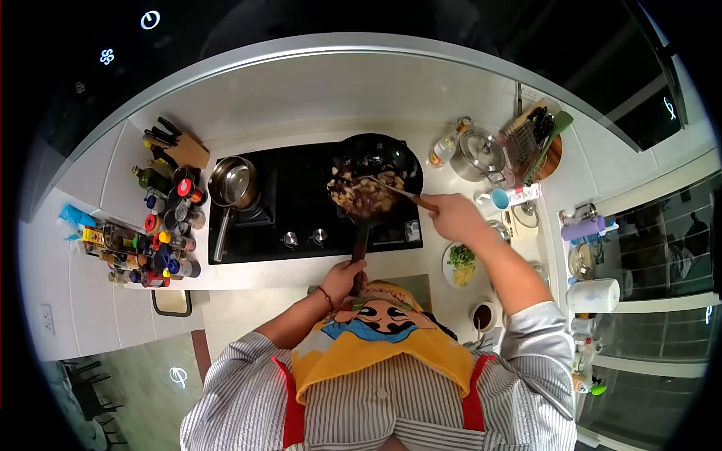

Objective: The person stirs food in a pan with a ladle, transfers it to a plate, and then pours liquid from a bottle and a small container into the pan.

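A black wok (407,158) sits on the right side of the black glass cooktop (289,203), its handle pointing toward me. My left hand (343,279) is closed around that handle. Browned chunks of food (368,197), mixed with darker purplish pieces, lie inside the wok. My right hand (460,218) grips the wooden handle of a spatula (404,193), whose metal end reaches into the food; its tip is partly hidden there. Just below my right wrist, a white plate (450,279) carries chopped green and pale yellowish pieces. Nearer to me stands a cup of dark liquid (483,316) with a spoon in it.
Left on the cooktop is a steel saucepan (234,183). Bottles and jars (169,233) crowd the left counter beside a knife block (189,152). At the back right stand a lidded steel pot (478,154) and a utensil rack (526,143). The range hood's edge (361,45) hangs overhead.
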{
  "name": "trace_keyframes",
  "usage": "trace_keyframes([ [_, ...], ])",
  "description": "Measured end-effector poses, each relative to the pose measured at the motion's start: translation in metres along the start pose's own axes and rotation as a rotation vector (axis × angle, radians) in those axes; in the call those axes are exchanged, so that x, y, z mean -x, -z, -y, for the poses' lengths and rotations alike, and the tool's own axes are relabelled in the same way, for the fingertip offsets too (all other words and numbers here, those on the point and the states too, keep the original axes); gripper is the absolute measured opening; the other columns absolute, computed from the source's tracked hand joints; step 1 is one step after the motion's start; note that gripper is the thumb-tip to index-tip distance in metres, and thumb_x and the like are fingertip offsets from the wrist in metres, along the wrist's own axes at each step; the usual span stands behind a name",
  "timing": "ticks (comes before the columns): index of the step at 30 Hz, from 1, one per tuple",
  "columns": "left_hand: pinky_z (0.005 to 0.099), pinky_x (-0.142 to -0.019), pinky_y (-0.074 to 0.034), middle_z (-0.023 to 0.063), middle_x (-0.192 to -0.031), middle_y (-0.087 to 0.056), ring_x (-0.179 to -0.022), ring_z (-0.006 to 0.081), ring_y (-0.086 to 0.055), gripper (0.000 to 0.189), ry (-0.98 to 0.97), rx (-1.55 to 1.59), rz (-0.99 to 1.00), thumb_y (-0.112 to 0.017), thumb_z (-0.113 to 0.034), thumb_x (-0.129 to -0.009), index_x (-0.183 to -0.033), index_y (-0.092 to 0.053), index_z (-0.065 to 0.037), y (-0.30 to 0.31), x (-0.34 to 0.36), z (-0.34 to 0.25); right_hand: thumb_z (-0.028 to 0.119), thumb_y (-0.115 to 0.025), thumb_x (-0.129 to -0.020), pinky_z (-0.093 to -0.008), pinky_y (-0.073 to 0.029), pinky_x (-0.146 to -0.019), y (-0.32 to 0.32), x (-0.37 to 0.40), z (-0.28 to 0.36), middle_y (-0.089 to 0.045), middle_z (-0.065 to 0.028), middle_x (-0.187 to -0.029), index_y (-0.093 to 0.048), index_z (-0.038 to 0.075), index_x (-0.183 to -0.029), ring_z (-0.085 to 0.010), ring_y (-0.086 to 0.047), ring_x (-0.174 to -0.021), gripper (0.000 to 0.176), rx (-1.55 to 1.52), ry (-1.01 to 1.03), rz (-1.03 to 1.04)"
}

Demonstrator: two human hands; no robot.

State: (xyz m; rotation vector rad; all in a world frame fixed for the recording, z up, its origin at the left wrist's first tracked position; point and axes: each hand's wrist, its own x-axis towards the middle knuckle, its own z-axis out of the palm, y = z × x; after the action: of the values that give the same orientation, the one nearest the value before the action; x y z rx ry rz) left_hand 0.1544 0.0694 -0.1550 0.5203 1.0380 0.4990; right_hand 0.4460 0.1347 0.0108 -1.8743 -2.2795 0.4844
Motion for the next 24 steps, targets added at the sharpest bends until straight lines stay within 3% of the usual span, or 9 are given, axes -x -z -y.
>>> trace_keyframes([
  [4, 0.0331, -0.061, -0.055, 0.0078, -0.085, -0.064, -0.070, 0.0201, -0.064, 0.029, 0.002, -0.032, -0.007, -0.060, -0.029, -0.103, -0.117, -0.061, -0.004, -0.003, 0.002, -0.004, 0.007, -0.057, -0.086, -0.0452, -0.057, -0.083, 0.083, 0.026, 0.050, -0.074, -0.0166, -0.105, -0.069, 0.019, -0.130, -0.0354, -0.070, -0.097, 0.047, 0.231, -0.140, 0.171],
  [8, 0.0333, -0.063, -0.055, 0.0078, -0.086, -0.064, -0.070, 0.0200, -0.065, 0.030, -0.008, -0.004, -0.007, -0.058, -0.029, -0.104, -0.119, -0.061, -0.004, 0.000, -0.003, 0.001, 0.007, -0.058, -0.085, -0.0438, -0.058, -0.078, 0.016, 0.006, 0.016, -0.073, -0.0183, -0.099, -0.070, 0.016, -0.130, -0.0353, -0.072, -0.093, 0.047, 0.323, -0.031, 0.104],
  [14, 0.0326, -0.064, -0.055, 0.0080, -0.086, -0.065, -0.070, 0.0188, -0.064, 0.030, -0.014, -0.011, -0.004, -0.058, -0.029, -0.104, -0.119, -0.062, -0.004, 0.000, 0.001, -0.002, 0.008, -0.057, -0.085, -0.0437, -0.058, -0.076, 0.097, 0.033, 0.058, -0.073, -0.0182, -0.092, -0.069, 0.015, -0.128, -0.0365, -0.072, -0.091, 0.045, 0.423, -0.059, 0.208],
  [18, 0.0322, -0.064, -0.055, 0.0077, -0.085, -0.065, -0.070, 0.0190, -0.064, 0.029, 0.004, -0.040, -0.021, -0.058, -0.029, -0.104, -0.119, -0.062, -0.004, -0.006, 0.004, -0.007, 0.009, -0.058, -0.085, -0.0451, -0.058, -0.077, 0.037, 0.013, 0.030, -0.073, -0.0184, -0.092, -0.070, 0.014, -0.124, -0.0368, -0.072, -0.091, 0.041, 0.363, -0.026, 0.200],
  [20, 0.0324, -0.062, -0.054, 0.0074, -0.084, -0.064, -0.069, 0.0190, -0.064, 0.029, 0.014, -0.025, -0.036, -0.058, -0.029, -0.104, -0.118, -0.062, -0.004, -0.007, 0.006, -0.008, 0.012, -0.057, -0.088, -0.0461, -0.057, -0.080, 0.012, -0.002, 0.020, -0.074, -0.0188, -0.097, -0.072, 0.013, -0.122, -0.0367, -0.071, -0.092, 0.037, 0.231, -0.166, 0.119],
  [24, 0.0329, -0.061, -0.054, 0.0074, -0.084, -0.064, -0.069, 0.0188, -0.063, 0.028, -0.009, -0.016, -0.015, -0.058, -0.029, -0.104, -0.118, -0.062, -0.004, -0.001, 0.000, -0.002, 0.014, -0.055, -0.091, -0.0463, -0.057, -0.083, -0.012, -0.006, 0.002, -0.074, -0.0178, -0.099, -0.073, 0.014, -0.121, -0.0364, -0.070, -0.095, 0.035, -0.004, -0.190, 0.046],
])
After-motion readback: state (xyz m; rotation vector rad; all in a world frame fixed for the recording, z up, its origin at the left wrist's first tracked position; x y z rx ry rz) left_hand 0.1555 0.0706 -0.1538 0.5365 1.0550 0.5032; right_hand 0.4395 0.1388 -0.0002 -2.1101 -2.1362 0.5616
